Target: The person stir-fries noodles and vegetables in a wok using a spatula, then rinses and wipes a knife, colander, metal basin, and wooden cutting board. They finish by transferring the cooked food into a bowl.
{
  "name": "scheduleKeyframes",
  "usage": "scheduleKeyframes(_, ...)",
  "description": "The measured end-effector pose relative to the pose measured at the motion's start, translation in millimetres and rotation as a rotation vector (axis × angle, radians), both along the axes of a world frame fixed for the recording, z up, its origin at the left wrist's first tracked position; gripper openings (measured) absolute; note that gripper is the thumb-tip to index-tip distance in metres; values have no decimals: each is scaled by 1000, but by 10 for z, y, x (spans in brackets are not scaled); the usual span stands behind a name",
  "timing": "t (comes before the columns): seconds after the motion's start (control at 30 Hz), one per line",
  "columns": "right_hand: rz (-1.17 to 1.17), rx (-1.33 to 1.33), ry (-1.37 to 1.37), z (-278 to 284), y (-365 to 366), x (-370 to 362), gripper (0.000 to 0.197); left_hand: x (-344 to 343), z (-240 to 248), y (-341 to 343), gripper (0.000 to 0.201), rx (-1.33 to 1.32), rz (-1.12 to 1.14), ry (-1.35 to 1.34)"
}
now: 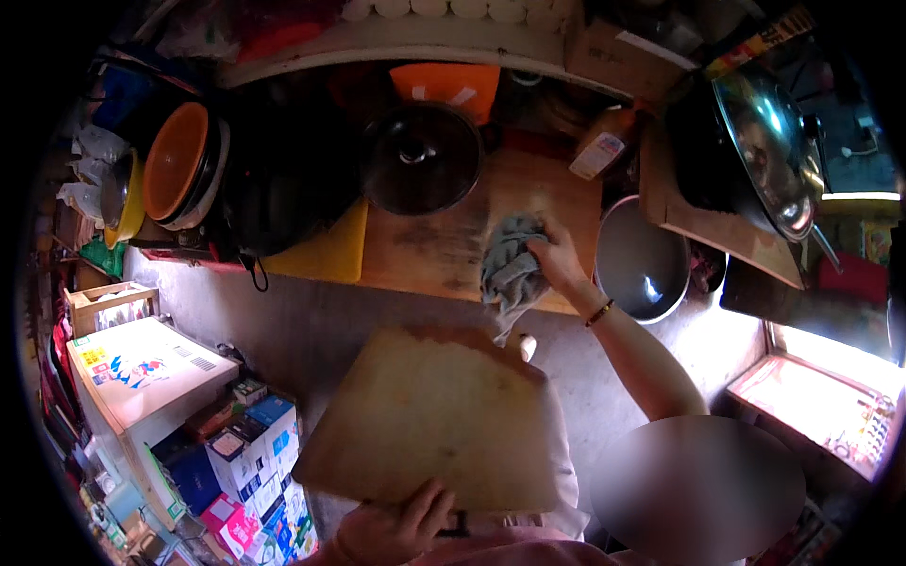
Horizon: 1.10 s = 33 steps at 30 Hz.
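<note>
Right grip [557, 260] clenches cloth [511, 269] (grey, crumpled); left grip [401, 526] curls over board [434, 420].

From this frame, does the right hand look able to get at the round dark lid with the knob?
Probably yes: only open tabletop appears to lie between the right hand and the lid. That hand grips a grey cloth, though, which it might need to put down.

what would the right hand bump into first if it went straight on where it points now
Past the grey cloth it holds, the right hand would probably meet the dark round lid across the wooden tabletop, though depth is unclear.
</note>
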State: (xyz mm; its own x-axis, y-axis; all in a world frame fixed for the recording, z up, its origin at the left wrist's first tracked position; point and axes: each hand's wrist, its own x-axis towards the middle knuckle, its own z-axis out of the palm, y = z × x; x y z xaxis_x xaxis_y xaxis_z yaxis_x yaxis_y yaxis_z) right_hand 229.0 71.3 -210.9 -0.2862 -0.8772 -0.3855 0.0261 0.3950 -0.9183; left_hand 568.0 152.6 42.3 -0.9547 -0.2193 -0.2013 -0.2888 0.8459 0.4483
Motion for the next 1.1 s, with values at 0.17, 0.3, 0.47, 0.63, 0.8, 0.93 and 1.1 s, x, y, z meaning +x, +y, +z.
scheduleKeyframes(0.17, 85, -155, 302, -1049, 0, -90, 48, 617, -134, 88, 34, 262, 452, -480)
scheduleKeyframes(0.3, 387, -9, 1232, -1955, -415, 59, 54, 1135, -1126, 560, 32, 495, 930, -374)
scheduleKeyframes(0.47, 387, 164, 1315, -1944, -1943, -478, 49, 1808, -2047, 1150, 23, 177, 1019, -281)
scheduleKeyframes(0.63, 360, -38, 1434, -2053, -1240, 305, 51, 1539, -2079, 915, 21, 332, 1049, -493)
scheduleKeyframes(0.8, 1148, -352, 908, -1866, -234, 944, 55, 1303, -2193, 739, 25, 634, 1098, -650)
scheduleKeyframes(0.93, 1043, -311, 1621, -2286, -379, -50, 57, 1495, -2216, 961, 28, 577, 1140, -613)
scheduleKeyframes(1.1, 524, -75, 1150, -1877, -627, -1046, 55, 1315, -2317, 960, 34, 472, 1228, -513)
